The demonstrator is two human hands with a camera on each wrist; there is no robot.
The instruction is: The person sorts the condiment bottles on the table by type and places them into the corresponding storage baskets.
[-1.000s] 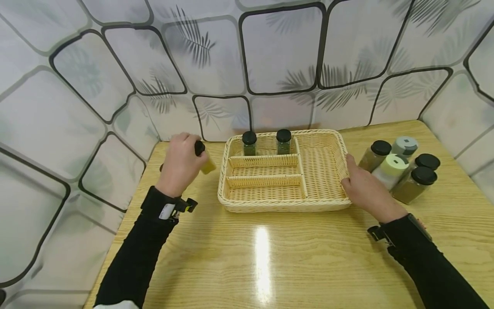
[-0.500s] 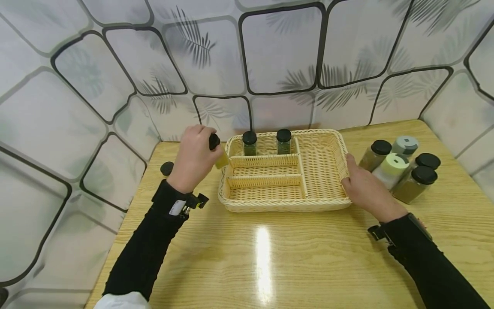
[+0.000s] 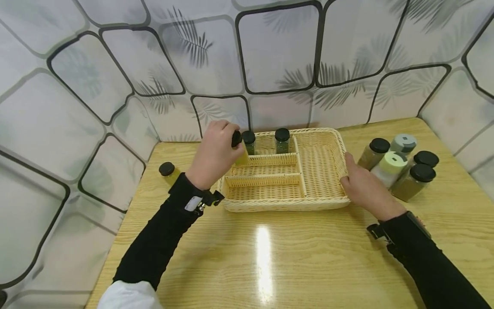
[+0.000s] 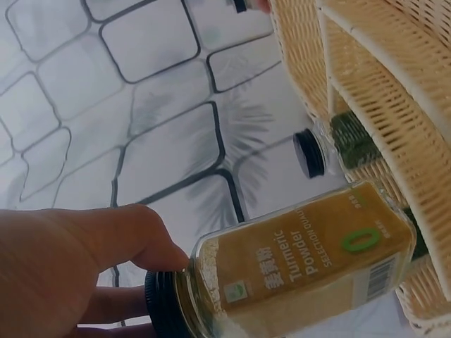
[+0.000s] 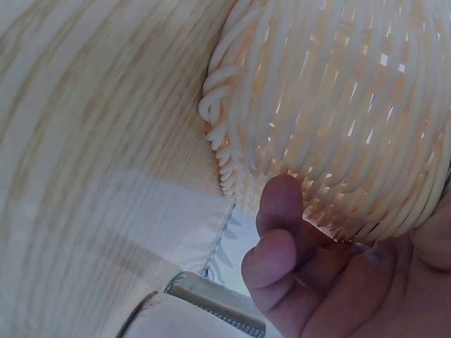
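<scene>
My left hand (image 3: 216,150) pinches the black lid of a turmeric powder jar (image 4: 303,260), its label reading "Turmeric Powder". The jar hangs tilted over the left side of a divided wicker basket (image 3: 285,206). Two black-lidded jars with green contents, a left one (image 3: 249,143) and a right one (image 3: 282,141), stand in the basket's back compartment. At the basket's right end, my right hand (image 3: 366,186) grips the rim. In the right wrist view, its fingers (image 5: 280,204) are curled against the outside of the woven wall.
A yellow jar with a black lid (image 3: 169,171) stands on the wooden table (image 3: 308,257), left of the basket. Several spice jars cluster to the right, among them one with a pale green lid (image 3: 393,162). Patterned cloth walls (image 3: 278,51) enclose the table's back and sides.
My left hand has carried the turmeric jar rightward from beside the basket to over its left edge, uncovering the yellow jar behind. The right hand keeps its hold on the rim.
</scene>
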